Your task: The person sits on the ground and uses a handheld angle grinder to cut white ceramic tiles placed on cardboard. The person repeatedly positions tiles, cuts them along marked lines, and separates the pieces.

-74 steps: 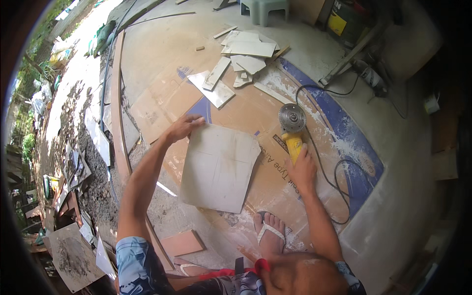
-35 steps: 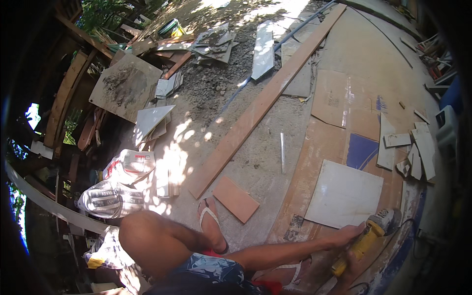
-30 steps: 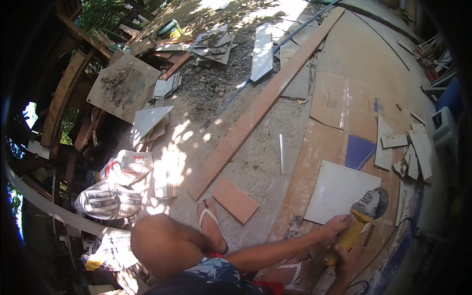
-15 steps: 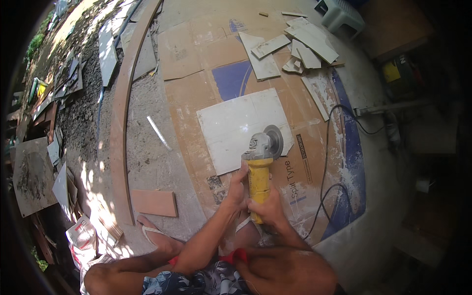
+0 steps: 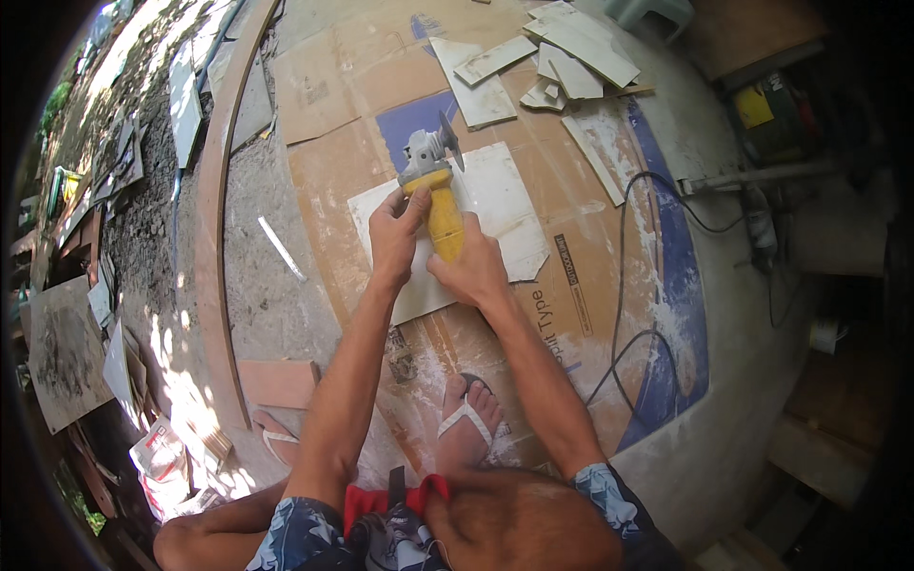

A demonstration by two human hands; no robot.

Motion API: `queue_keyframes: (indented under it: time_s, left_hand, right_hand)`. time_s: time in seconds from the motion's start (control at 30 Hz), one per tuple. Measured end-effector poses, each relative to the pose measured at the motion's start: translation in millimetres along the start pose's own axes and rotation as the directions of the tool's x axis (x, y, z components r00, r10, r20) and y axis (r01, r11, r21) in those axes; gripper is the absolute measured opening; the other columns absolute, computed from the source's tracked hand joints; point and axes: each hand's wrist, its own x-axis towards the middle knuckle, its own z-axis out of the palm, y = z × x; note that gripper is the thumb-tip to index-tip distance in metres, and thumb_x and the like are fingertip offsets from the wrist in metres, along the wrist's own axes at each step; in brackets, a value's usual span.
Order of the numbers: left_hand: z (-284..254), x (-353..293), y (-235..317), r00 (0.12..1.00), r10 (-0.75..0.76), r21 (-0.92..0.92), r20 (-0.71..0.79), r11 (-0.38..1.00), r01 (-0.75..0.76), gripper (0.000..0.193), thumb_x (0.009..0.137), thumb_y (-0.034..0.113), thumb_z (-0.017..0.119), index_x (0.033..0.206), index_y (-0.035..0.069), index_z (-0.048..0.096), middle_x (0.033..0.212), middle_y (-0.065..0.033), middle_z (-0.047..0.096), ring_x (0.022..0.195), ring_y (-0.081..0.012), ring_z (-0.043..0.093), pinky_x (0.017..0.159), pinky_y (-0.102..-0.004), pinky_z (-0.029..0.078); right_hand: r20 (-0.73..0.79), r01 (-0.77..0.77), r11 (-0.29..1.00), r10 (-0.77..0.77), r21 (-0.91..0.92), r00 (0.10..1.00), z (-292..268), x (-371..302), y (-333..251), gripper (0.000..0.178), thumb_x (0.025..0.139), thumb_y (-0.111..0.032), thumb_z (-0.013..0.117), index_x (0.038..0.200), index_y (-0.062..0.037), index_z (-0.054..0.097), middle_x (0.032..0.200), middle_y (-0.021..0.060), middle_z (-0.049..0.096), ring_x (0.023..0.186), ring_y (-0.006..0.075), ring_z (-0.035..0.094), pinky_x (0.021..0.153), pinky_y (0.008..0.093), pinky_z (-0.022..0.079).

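A yellow angle grinder with a grey metal head is held out over a white tile. My left hand grips it near the head, thumb along the yellow body. Around its rear part closes my right hand. The grinder's round disc stands edge-on at the far end, above the tile's far edge; whether it touches anything I cannot tell. The tile lies flat on a flattened cardboard sheet, partly hidden by my hands and forearms.
Broken tile pieces are piled at the far right of the cardboard. A dark cable loops along the right. On the left lie a long wooden board, a short reddish plank and a thin white strip. My sandalled foot rests on the cardboard.
Both hands have carried the grinder away from my body and to the left, over the tile's far part. My arms are stretched further out. The whole view has shifted slightly.
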Motion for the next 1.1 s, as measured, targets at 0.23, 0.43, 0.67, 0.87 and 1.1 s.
queue_keyframes:
  time_s: [0.23,0.43,0.67,0.87,1.1]
  left_hand:
    - [-4,21,-15,0.998,-0.068,-0.012,-0.001,0.998,0.068,0.066,0.104,0.048,0.078,0.133,-0.01,0.072,0.119,-0.0138,0.077,0.106,-0.0173,0.071,0.097,-0.0321,0.056]
    - [-5,22,-13,0.999,-0.036,0.054,-0.04,0.998,0.038,0.066,0.104,0.049,0.077,0.132,-0.01,0.072,0.117,-0.0127,0.077,0.106,-0.0173,0.072,0.095,-0.0323,0.058]
    - [-6,24,-13,0.997,-0.042,0.121,-0.063,0.991,0.049,0.062,0.103,0.047,0.079,0.132,-0.008,0.076,0.113,-0.0147,0.08,0.103,-0.0168,0.071,0.095,-0.0327,0.056]
    - [-8,25,-14,0.999,-0.022,0.131,-0.041,0.991,0.027,0.062,0.104,0.048,0.078,0.132,-0.007,0.076,0.112,-0.0147,0.081,0.101,-0.0166,0.072,0.093,-0.0329,0.057]
    - [-7,27,-16,0.999,-0.019,0.166,-0.05,0.986,0.027,0.064,0.104,0.051,0.077,0.132,-0.007,0.076,0.112,-0.0154,0.081,0.101,-0.0169,0.072,0.093,-0.0331,0.057]
  right_hand:
    - [0.0,-0.015,1.0,0.015,-0.019,1.0,1,16,7,0.061,0.08,-0.026,0.083,0.124,0.0052,0.054,0.102,0.0343,0.076,0.099,0.0521,0.075,0.085,0.0556,0.061]
    - [0.035,-0.065,0.996,0.067,-0.054,0.997,3,22,3,0.062,0.082,-0.03,0.083,0.123,0.006,0.054,0.102,0.035,0.076,0.1,0.0521,0.075,0.086,0.0552,0.061]
    - [0.064,-0.102,0.993,0.106,-0.061,0.992,1,22,-2,0.062,0.083,-0.029,0.083,0.124,0.007,0.054,0.102,0.0358,0.075,0.1,0.0525,0.076,0.085,0.0554,0.061]
    - [0.067,-0.097,0.993,0.101,-0.065,0.993,3,23,0,0.061,0.083,-0.027,0.082,0.124,0.0073,0.054,0.1,0.0361,0.075,0.097,0.0533,0.076,0.084,0.0558,0.061]
    - [0.06,-0.087,0.994,0.092,-0.073,0.994,3,24,1,0.06,0.083,-0.027,0.082,0.123,0.0075,0.053,0.099,0.0363,0.075,0.096,0.0531,0.076,0.082,0.0559,0.061]
